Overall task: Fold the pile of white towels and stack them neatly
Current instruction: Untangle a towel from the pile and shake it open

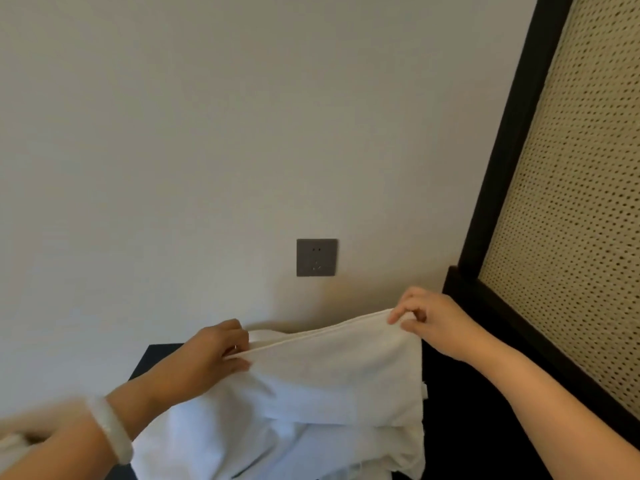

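A person's two hands hold up a white towel by its top edge, seen from a camera on the person's head. The left hand pinches the edge at one end, thumb on the near side and fingers curled behind the cloth. The right hand pinches the other corner between thumb and fingertips, and sits a little higher than the left, so the edge slopes upward towards it. The edge is pulled fairly taut between the hands and looks doubled, with two layers showing. Below the hands the towel hangs down onto crumpled white cloth; it is not clear whether that is the same towel or others. A dark counter lies beneath the hands and the cloth. A pale bracelet circles the left wrist. Beyond the hands is a plain light wall, with a grey socket above and between them. Past the right hand stands a woven cane panel in a black frame.
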